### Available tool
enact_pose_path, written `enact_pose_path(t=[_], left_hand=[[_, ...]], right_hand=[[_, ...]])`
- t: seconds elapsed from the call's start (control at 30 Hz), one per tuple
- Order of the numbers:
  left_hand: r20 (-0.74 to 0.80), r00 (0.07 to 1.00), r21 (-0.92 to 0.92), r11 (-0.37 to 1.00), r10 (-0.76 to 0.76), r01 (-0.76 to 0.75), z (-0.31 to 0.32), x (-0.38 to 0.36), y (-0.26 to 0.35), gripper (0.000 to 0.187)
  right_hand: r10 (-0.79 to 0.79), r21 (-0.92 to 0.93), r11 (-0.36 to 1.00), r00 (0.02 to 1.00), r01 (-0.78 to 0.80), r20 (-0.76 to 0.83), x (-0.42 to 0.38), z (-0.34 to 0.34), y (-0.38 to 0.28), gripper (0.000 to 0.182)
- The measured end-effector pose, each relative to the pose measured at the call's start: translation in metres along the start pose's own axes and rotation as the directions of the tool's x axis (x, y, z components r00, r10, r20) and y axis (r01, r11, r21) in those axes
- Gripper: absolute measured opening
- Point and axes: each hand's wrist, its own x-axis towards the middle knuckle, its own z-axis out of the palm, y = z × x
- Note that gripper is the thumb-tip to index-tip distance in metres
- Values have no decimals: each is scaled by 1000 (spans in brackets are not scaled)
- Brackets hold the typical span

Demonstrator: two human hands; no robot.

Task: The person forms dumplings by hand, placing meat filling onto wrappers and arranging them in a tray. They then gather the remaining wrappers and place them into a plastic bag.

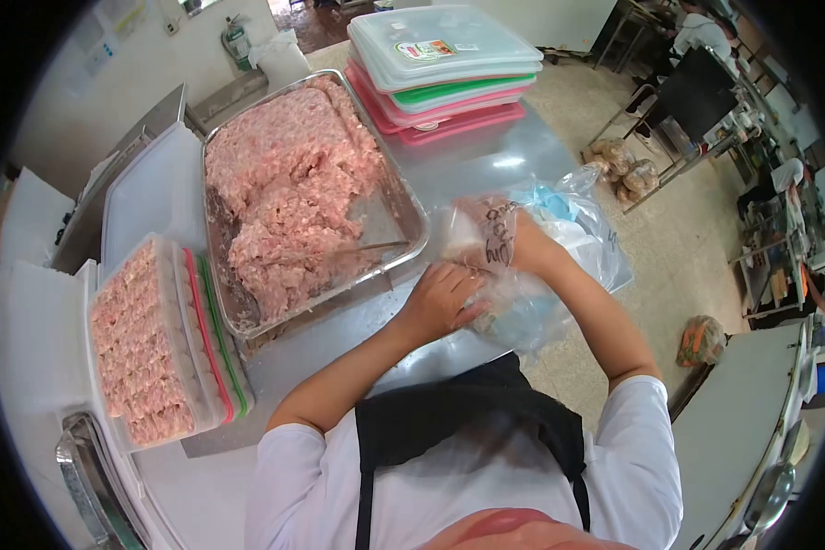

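My left hand lies at the near side of a clear plastic bag with dark handwriting, fingers bent and closed on its edge. My right hand reaches into the plastic from the right, its fingers mostly covered by the film. Pale contents show through the bag, and more loose clear bags with blue and white parts spread behind and beside it. Left of my hands stands a deep metal tray with a large mound of ground meat. A thin flat utensil lies across the meat and the tray's near right side.
Lidded plastic containers are stacked at the table's back. At the left stand stacked moulds filled with portioned meat, beside a metal pan. Filled bags lie on the floor beyond, and a person sits far right.
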Motion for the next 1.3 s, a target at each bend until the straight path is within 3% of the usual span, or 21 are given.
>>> enact_pose_path(t=[0.13,0.2,0.27,0.37,0.47,0.5,0.6,0.67,0.73,0.87,1.0,1.07,1.17,1.23,1.27,1.3], left_hand=[[105,979,32,984,-176,174,1,4,-2,32],[95,959,58,963,-268,264,0,11,-8,32],[99,929,62,934,-356,351,-1,12,-16,33],[101,878,94,883,-469,461,-5,16,-14,32],[-12,882,-14,882,-471,471,1,17,-9,34],[-45,913,-13,914,-406,405,-2,21,-2,36],[-121,977,60,981,-175,183,-21,32,28,43],[-116,993,186,982,37,-15,-30,38,40,49],[-214,977,98,995,6,15,-30,50,45,56],[-265,956,-193,978,-125,75,-43,84,45,74],[-230,971,-245,970,-69,11,-58,96,57,80],[-224,970,-255,966,-96,36,-67,88,56,77],[-221,962,-291,952,-160,92,-63,64,44,70],[-219,955,-256,956,-198,140,-68,44,45,68],[-213,953,-240,957,-217,164,-73,32,46,67],[-200,957,-177,969,-209,174,-85,23,49,66]], right_hand=[[11,-200,980,1000,-10,1,-6,-30,-7,57],[223,-152,966,973,-211,66,-5,-51,3,53],[543,4,829,806,-560,234,5,-89,6,51],[474,412,782,875,-468,94,-13,-94,42,57],[610,778,444,786,-444,101,-31,-81,52,58],[658,851,323,745,-413,112,-35,-82,46,58],[559,742,594,823,-311,-103,-41,-87,32,58],[408,312,894,872,-321,-271,-42,-90,18,59],[165,-218,944,925,-249,-342,-42,-99,-7,60],[245,42,968,905,-246,-347,-48,-112,-42,63],[171,354,935,871,3,-461,-54,-95,-54,64],[174,473,879,887,55,-428,-57,-87,-52,63],[266,770,637,927,35,-263,-65,-70,-37,64],[118,341,939,905,32,-408,-71,-55,-18,68],[22,86,996,894,18,-448,-74,-49,-13,70],[122,61,992,914,-107,-386,-79,-46,-17,75]])
